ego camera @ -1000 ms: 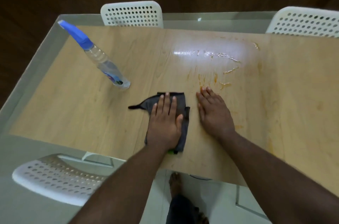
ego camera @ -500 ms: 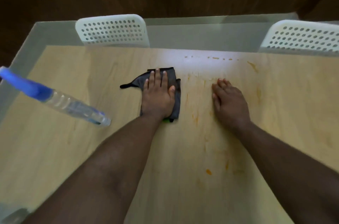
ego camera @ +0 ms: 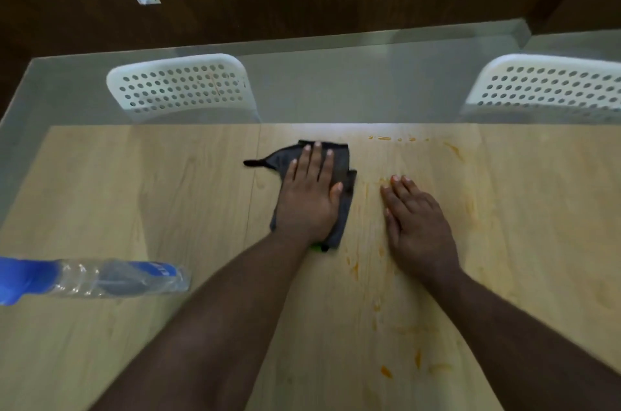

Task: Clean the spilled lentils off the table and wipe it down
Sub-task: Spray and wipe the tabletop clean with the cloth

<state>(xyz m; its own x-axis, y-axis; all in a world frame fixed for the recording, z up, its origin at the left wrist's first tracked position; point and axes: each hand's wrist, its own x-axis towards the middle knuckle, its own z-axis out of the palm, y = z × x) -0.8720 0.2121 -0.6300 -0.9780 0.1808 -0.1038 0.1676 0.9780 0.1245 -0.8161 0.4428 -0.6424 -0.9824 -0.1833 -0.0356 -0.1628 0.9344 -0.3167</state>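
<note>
I see wooden table (ego camera: pixel 134 195), glossy, hard; orange lentil smears (ego camera: pixel 384 370) streak right half, more near far edge. Two white perforated chairs (ego camera: pixel 178 84) behind. Spray bottle (ego camera: pixel 111 277) stands at left, near my left forearm. Dark grey cloth (ego camera: pixel 342 168) near far edge, centre: I judge it soft, limp, light, sliding easily on gloss, so flat-palm pressure suits, not pinch. Left hand (ego camera: pixel 311 198) presses flat on cloth, fingers straight. Right hand (ego camera: pixel 418 229) flat on bare wood just beside, holding nothing.
</note>
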